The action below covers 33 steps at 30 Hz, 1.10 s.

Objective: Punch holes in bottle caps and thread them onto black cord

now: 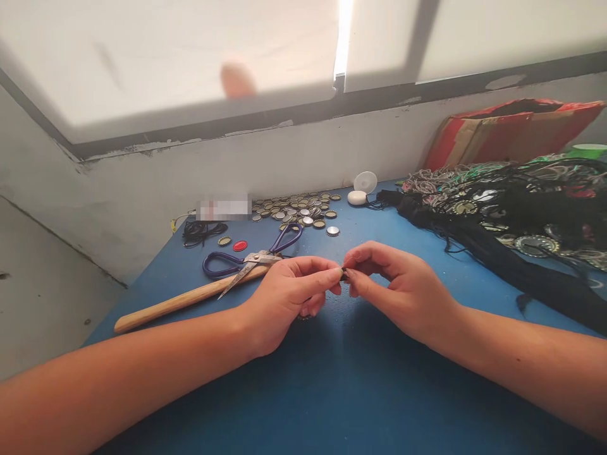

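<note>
My left hand [296, 287] and my right hand [401, 278] meet over the blue table, both closed in a pinch. Between the fingertips is a small dark piece [344, 274], mostly covered, so its kind cannot be made out. Below the curled fingers of my left hand shows the ridged edge of what looks like a bottle cap [304, 317]; whether it is held or lies on the table is unclear. Beyond my left hand, blue-handled scissors [256, 259] lie partly open across a wooden stick [190, 303], whose far end is hidden.
Many bottle caps [294, 207] are spread along the back of the table [265, 404], with a red cap [240, 246] nearer. A black cord bundle [203, 232] lies left. White round pieces [357, 198], black cords [512, 265] and a red box [502, 136] occupy the right.
</note>
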Tool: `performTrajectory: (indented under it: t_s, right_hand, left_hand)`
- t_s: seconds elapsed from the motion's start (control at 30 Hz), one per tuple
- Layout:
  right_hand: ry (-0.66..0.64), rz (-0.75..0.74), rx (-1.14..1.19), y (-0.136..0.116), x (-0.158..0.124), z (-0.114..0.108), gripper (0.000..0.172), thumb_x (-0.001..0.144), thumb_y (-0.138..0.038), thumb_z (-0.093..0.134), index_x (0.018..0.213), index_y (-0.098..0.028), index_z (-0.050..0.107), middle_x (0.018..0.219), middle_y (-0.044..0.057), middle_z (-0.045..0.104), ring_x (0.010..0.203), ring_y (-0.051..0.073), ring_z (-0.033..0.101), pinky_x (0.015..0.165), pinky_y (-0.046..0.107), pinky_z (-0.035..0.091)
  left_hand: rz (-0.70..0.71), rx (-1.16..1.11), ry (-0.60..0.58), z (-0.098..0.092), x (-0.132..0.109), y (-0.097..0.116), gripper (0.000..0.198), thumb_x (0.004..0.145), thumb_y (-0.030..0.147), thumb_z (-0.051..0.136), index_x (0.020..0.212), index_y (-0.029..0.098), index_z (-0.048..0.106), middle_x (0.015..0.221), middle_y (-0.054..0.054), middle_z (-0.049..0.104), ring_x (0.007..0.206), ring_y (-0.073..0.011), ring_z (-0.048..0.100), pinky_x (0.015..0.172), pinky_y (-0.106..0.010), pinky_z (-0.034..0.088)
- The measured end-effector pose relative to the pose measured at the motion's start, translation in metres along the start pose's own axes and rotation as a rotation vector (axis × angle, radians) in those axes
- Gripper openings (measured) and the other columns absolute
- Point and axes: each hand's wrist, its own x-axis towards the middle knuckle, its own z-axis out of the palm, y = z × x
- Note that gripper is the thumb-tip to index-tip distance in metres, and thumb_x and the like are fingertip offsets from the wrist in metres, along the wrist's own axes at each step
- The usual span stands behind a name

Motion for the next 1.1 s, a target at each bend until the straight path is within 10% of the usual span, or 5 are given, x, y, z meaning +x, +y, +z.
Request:
performTrajectory:
  t_s: [0.33, 1.1]
  right_hand:
    - [0.007, 0.016, -0.024, -0.0002, 0.0008, -0.0007, 0.009, 0.085, -0.030, 0.055, 0.085, -0.022, 0.060, 0.071, -0.002, 0.063, 0.063, 0.012, 0.059, 0.054, 0.024, 0.045]
    - [-0.003, 0.036, -0.001, -0.0027, 0.0021, -0.0006, 0.009, 0.085, -0.029, 0.055, 0.084, -0.021, 0.059, 0.072, 0.000, 0.063, 0.065, 0.013, 0.059, 0.056, 0.026, 0.046]
  left_hand:
    - [0.086, 0.042, 0.172, -0.0016, 0.0013, -0.0066, 0.021, 0.078, 0.036, 0.073, 0.088, 0.018, 0.071, 0.055, 0.005, 0.045, 0.052, -0.0040, 0.037, 0.049, -0.017, 0.031]
    - [0.068, 0.103, 0.093, -0.0007, -0.0012, -0.0050, 0.025, 0.081, 0.041, 0.070, 0.084, 0.016, 0.066, 0.067, 0.003, 0.053, 0.053, -0.0043, 0.034, 0.050, -0.021, 0.026]
